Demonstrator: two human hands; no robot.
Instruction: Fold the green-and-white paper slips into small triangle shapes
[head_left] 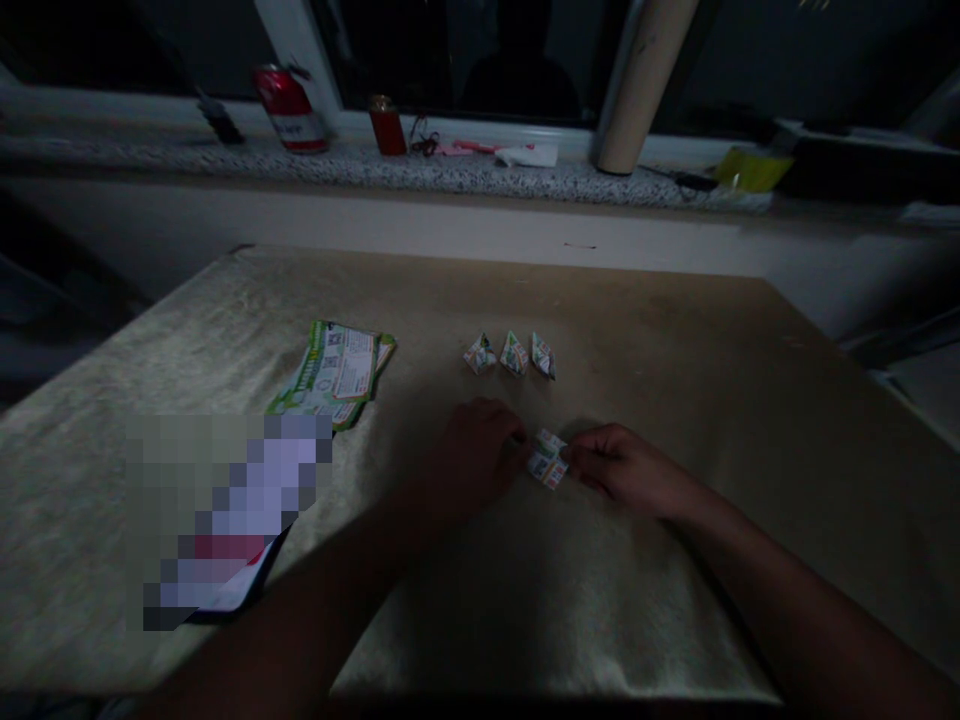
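Note:
A small folded paper square (pixel 548 459), printed in white, green and orange, is between my two hands just above or on the table. My right hand (pixel 616 462) pinches its right corner between thumb and fingers. At the left corner is my left hand (pixel 480 452), fingers curled and closed against the paper; the dim light hides its exact grip. Beyond the hands stand three small folded paper shapes in a row: a left one (pixel 480 354), a middle one (pixel 514 355) and a right one (pixel 543 356), all of similar printed paper.
Green printed sheets (pixel 337 372) lie at the left, near a phone-like device (pixel 247 585) that is partly pixelated. The table (pixel 675 340) has a shiny gold cover. On the windowsill (pixel 345 175) are a red can (pixel 289 108), a red jar (pixel 388 125) and a cardboard tube (pixel 645 85).

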